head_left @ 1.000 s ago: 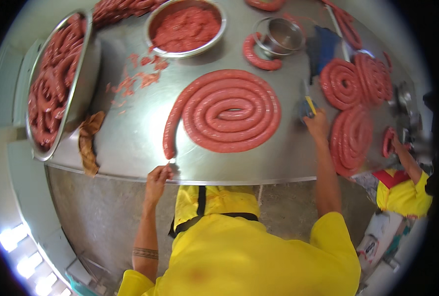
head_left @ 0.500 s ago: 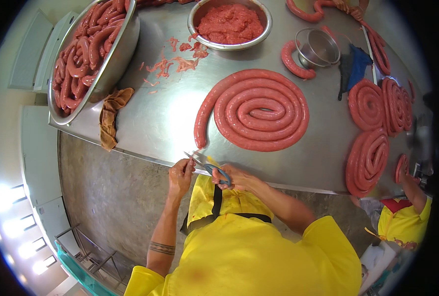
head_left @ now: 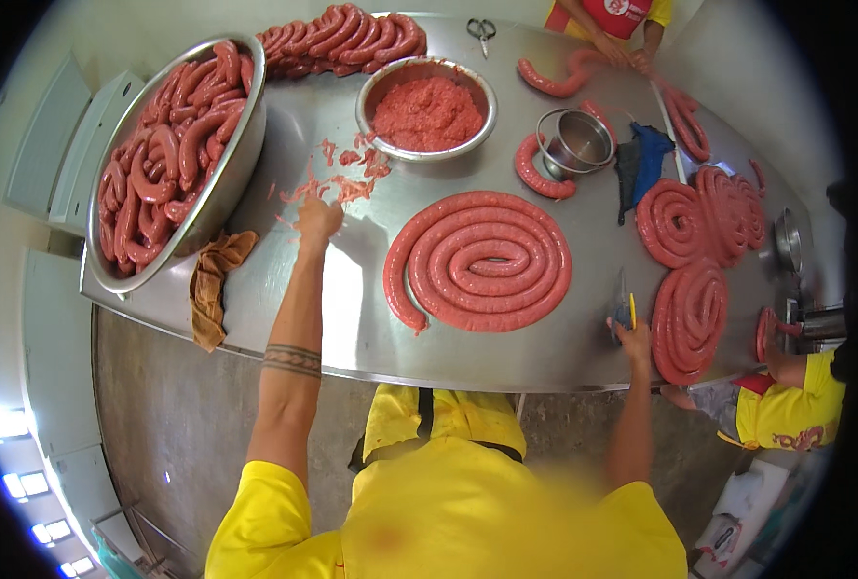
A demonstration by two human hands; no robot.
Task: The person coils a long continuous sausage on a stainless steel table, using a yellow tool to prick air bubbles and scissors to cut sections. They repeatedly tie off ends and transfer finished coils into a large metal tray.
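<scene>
A long sausage coil (head_left: 491,246) lies flat on the steel table between my two hands. Far to the left of it, my left hand (head_left: 320,220) is closed at the near edge of some pinkish meat and casing scraps (head_left: 350,186); what its fingers hold, if anything, is hidden. On the right, my right hand (head_left: 633,340) has its fingers on a pair of scissors (head_left: 625,307) with a bit of yellow on it, blades pointing away from me. The sausage's loose end rests at the coil's near left.
A big steel tub of sausages (head_left: 255,135) stands at the left, by a brown cloth (head_left: 218,270). Behind the scraps is a bowl of minced meat (head_left: 427,114). More coils (head_left: 689,314), a blue cloth (head_left: 649,164) and a steel pot (head_left: 575,145) lie rightward. Two people work at the table.
My hands have parted from the table's near edge: the left reached forward to the scraps, the right carried the scissors rightward beyond the coil. The view has shifted, showing more of the table's far side.
</scene>
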